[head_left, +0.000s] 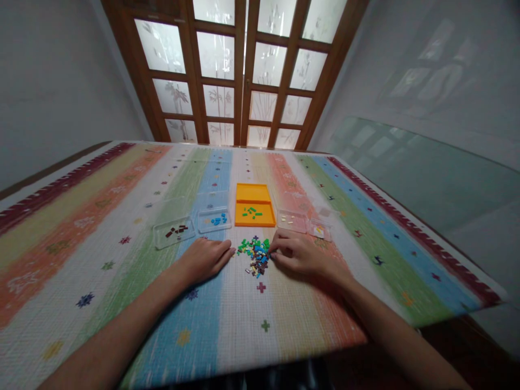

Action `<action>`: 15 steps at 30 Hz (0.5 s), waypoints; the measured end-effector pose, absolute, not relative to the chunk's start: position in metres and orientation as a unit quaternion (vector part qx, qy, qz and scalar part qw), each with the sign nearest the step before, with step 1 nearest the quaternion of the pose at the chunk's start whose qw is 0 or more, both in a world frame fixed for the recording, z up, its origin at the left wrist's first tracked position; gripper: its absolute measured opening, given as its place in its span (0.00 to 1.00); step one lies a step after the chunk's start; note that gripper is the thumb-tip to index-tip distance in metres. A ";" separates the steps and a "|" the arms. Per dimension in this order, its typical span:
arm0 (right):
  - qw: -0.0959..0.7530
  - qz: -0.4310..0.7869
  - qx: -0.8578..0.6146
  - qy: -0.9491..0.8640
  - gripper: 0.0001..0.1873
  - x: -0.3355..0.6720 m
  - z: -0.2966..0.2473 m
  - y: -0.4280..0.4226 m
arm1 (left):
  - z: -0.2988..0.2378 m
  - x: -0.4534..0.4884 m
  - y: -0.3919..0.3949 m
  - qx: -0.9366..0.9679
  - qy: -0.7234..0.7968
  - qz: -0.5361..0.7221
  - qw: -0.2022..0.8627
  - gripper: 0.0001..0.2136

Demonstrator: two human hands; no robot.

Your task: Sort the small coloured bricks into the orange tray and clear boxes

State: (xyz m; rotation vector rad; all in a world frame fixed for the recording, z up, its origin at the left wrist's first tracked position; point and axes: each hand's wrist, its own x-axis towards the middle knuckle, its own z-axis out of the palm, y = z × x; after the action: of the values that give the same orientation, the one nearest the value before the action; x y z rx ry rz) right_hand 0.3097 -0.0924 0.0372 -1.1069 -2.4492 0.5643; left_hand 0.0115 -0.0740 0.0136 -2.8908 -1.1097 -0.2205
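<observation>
A small heap of mixed coloured bricks (255, 254) is seen lying on the striped surface (122, 260), between the two hands and just in front of the person. The heap is stretched slightly front to back, with green pieces gathered at its far end and darker and blue ones nearer the person. The right hand (294, 253) is placed just to the right of the heap, its fingertips (273, 250) curled narrowly and touching the heap's right edge; whether a brick is pinched cannot be told. The left hand (207, 257) is laid flat, palm down, with fingers extended toward the heap's left edge, close to it but apparently holding nothing. Of the two, the right hand is the one in contact.

Beyond the heap a row of trays is set out: an orange tray (254, 206) with green bricks directly behind it, a clear tray of blue pieces (214, 220) and one of dark pieces (174, 232) to the left, and clear trays with pale pieces (291, 220) and (319, 229) to the right.
</observation>
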 end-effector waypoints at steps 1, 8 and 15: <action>0.201 0.196 -0.388 -0.878 0.09 0.309 0.037 -0.094 | 0.013 0.011 -0.074 -0.931 -0.358 -0.072 0.016 0.21; 0.197 0.195 -0.385 -0.880 0.06 0.308 0.035 -0.096 | 0.015 0.011 -0.075 -0.931 -0.357 -0.070 0.014 0.21; 0.157 0.182 -0.399 -0.885 0.08 0.310 0.036 -0.095 | 0.014 0.010 -0.075 -0.930 -0.360 -0.064 0.020 0.21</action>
State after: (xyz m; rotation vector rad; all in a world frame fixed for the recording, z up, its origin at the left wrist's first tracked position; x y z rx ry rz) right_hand 0.3097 -0.0954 0.0357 -1.1423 -2.5313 0.5205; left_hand 0.0102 -0.0751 0.0144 -2.8873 -1.1178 -0.1992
